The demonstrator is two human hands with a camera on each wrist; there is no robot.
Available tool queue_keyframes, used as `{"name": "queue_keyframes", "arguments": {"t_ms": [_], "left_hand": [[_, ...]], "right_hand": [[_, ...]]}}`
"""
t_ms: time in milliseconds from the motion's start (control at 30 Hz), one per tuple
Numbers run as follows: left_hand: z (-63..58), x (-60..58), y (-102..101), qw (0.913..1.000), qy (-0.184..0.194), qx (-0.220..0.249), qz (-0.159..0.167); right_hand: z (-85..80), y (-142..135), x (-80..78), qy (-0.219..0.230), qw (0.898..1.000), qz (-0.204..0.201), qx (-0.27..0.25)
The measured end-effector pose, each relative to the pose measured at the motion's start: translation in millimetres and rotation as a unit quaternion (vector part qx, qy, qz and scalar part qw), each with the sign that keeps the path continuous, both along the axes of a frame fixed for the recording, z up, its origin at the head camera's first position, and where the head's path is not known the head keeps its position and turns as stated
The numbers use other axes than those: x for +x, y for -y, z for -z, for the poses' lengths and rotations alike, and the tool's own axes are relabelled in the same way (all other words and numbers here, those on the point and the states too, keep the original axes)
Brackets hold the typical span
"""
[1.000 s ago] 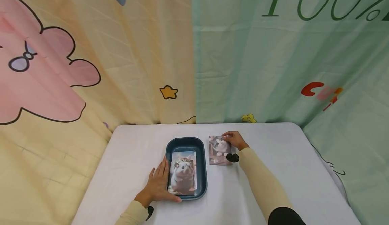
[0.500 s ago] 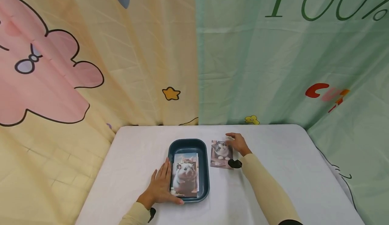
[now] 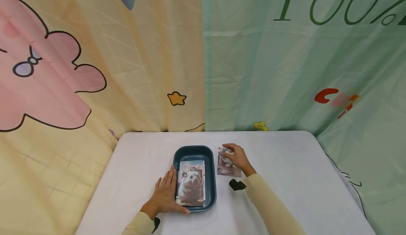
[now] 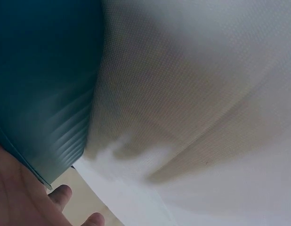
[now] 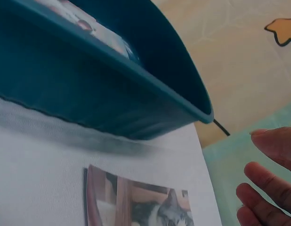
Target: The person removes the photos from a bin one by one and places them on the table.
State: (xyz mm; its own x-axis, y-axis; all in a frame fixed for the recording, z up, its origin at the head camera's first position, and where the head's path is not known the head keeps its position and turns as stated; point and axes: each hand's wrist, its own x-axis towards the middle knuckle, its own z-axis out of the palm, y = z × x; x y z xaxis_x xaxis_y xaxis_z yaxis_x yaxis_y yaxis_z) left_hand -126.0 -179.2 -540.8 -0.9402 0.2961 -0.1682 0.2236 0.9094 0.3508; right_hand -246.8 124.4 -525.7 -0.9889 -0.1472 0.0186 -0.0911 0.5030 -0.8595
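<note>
While bracing the blue tray with the left hand, arching the right hand over the far part of the loose cat card. With the left, laying straight fingers along the tray's left side and stretching the thumb by its near end, clasping nothing; probably bearing lightly to stop any sliding on the white worktop. Inside the tray, carrying a stack of picture cards, lying flat with a furry animal uppermost and showing a second edge along the right; perhaps relying on the walls to hold them together. With the right, parting thumb and fingers, grasping nothing, showing a clear gap to the card in the right wrist view; perhaps hovering there because of finding little to pinch mid-card. As for that card, lying picture-side up on the worktop, just right of the tray.
</note>
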Motion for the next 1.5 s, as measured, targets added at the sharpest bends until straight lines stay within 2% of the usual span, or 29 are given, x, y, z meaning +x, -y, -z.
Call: {"name": "queue_keyframes", "arguments": {"t_ms": [233,433,567,633,1100,1300,1433,1500], "left_hand": [[-1.3,0.1,1.5,1.0000,-0.002,-0.005,-0.002],[-3.9,-1.0,4.0,0.9999,-0.005,-0.015,0.000],[-5.2,-1.2,5.4,0.9999,-0.008,-0.014,-0.001],[-5.6,-0.6,5.4,1.0000,-0.006,-0.006,0.000],[-7.1,2.5,4.2,0.9999,-0.008,0.006,0.005],[-7.5,2.3,3.7,0.9998,-0.012,0.011,0.010],[-3.5,1.2,2.6,0.9997,-0.018,0.010,0.013],[-2.8,0.5,0.7,0.9995,-0.022,0.014,0.017]], "right_hand": [[-10.0,27.1,16.6,-0.064,0.997,-0.047,-0.004],[-9.3,56.3,25.2,-0.109,0.989,-0.102,0.003],[-5.2,74.9,27.2,-0.127,0.983,-0.133,0.023],[-3.8,81.8,29.3,-0.118,0.983,-0.139,0.024],[22.4,119.5,38.7,-0.064,0.990,-0.123,-0.006],[35.8,125.1,40.4,-0.076,0.993,-0.081,0.038],[40.4,124.2,41.6,-0.066,0.993,-0.070,0.070],[40.7,121.9,42.7,-0.057,0.994,-0.066,0.068]]}}
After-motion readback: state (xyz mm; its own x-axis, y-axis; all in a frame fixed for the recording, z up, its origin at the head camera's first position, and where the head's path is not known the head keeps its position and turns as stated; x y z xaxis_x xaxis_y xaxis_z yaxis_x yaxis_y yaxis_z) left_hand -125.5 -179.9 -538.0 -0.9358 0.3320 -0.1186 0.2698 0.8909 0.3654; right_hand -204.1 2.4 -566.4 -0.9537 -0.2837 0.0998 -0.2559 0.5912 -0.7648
